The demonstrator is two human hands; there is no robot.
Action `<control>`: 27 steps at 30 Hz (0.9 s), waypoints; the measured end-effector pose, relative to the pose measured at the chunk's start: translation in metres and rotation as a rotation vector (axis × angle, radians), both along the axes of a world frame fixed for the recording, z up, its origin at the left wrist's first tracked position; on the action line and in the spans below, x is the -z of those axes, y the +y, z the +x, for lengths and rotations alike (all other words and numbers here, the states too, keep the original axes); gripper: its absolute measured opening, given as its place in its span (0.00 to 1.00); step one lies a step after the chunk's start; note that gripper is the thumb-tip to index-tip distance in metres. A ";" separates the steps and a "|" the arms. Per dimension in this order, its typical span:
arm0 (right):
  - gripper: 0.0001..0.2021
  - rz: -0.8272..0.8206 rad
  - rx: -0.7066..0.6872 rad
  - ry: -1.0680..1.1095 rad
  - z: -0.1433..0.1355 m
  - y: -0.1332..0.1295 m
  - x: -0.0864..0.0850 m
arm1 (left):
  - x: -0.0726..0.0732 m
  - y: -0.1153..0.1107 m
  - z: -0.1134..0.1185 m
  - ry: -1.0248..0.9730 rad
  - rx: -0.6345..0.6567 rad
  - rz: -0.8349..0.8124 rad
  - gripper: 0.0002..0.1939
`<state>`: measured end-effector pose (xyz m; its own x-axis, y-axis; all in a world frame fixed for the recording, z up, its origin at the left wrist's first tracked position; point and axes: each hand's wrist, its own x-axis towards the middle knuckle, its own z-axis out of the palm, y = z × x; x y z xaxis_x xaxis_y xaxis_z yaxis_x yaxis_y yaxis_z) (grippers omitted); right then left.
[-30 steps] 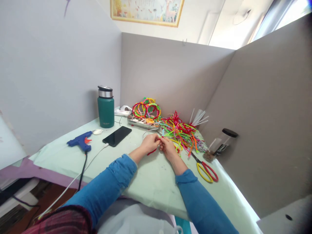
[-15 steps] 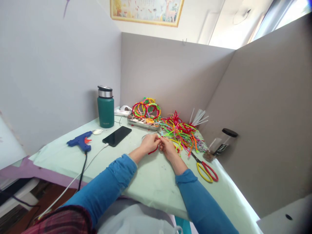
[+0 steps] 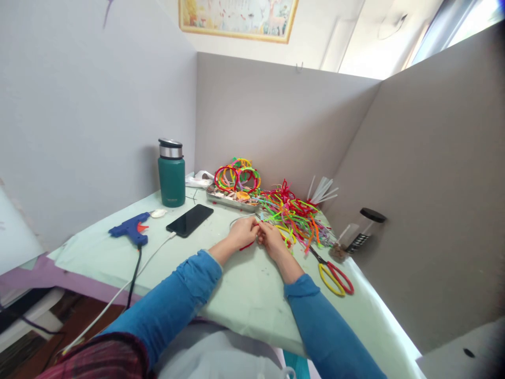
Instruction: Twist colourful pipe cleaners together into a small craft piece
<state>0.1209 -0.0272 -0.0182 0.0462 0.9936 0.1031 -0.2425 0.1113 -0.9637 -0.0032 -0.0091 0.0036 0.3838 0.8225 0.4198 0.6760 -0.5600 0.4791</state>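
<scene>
- Pale green cloth covers the surface [image 3: 244, 295], over a purple one that shows at the near left edge
- Blue sleeves [image 3: 173, 295] reach over it from the near side, one to each hand
- Scissors [image 3: 335, 276] lie open a little, right of the right hand, with one yellow handle and one red; their blades point at the pile
- Left hand [image 3: 241, 232] has its fingers pinched together on a thin, fuzzy red strip [image 3: 246, 246], whose loose end curves out below that hand
- Right hand [image 3: 272, 238] meets it, fingers closed on the strip too, near the middle of the surface
- Glue gun [image 3: 132, 229], blue with an orange trigger, lies far to the left, its tip near a small white piece [image 3: 158, 213]
- Phone [image 3: 190, 220] lies dark between glue gun and hands, white cable [image 3: 158, 247] plugged in
- Clear jar [image 3: 365, 229] with a black lid leans at the right edge
- Pile [image 3: 292, 210] of bright fuzzy strips spreads just beyond the hands
- Metal tray [image 3: 232, 202] holds small bits, with coloured rings [image 3: 236, 176] above
- Green bottle [image 3: 172, 176] stands upright behind the phone
- White sticks [image 3: 323, 190] fan out behind the pile
- Grey panels [image 3: 276, 116] enclose the surface; past them hangs a framed picture [image 3: 239, 18]
</scene>
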 end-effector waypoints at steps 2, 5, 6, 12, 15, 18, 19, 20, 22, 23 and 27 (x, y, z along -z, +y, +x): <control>0.16 0.003 -0.001 -0.006 0.000 0.000 0.001 | 0.000 0.000 0.000 0.015 -0.003 0.000 0.13; 0.16 -0.003 -0.004 -0.009 0.001 0.000 0.001 | 0.001 0.000 -0.001 0.029 -0.006 0.005 0.14; 0.16 -0.002 -0.006 -0.009 0.001 0.000 0.000 | 0.001 0.000 -0.001 0.030 -0.007 0.007 0.14; 0.16 -0.003 -0.009 -0.012 0.001 0.000 0.000 | 0.003 0.002 0.000 0.027 -0.014 0.018 0.14; 0.16 -0.002 -0.003 -0.006 0.001 0.000 0.001 | 0.003 0.002 0.000 0.026 -0.007 0.025 0.13; 0.16 0.001 -0.008 0.003 0.001 0.000 0.001 | 0.003 0.002 0.000 0.031 -0.002 0.022 0.12; 0.16 0.001 -0.007 0.004 0.000 0.000 0.001 | 0.003 0.002 0.001 0.033 -0.001 0.022 0.12; 0.16 0.001 -0.007 0.003 0.000 0.000 0.001 | 0.003 0.002 0.001 0.034 -0.001 0.022 0.12; 0.16 0.002 -0.003 -0.003 0.000 0.000 0.001 | 0.004 0.002 0.001 0.032 0.002 0.024 0.11; 0.16 0.002 0.000 -0.007 0.000 0.000 0.001 | 0.004 0.002 0.001 0.031 0.003 0.026 0.11; 0.16 0.003 0.005 -0.022 0.000 0.001 0.002 | 0.005 0.003 0.001 0.027 0.002 0.030 0.11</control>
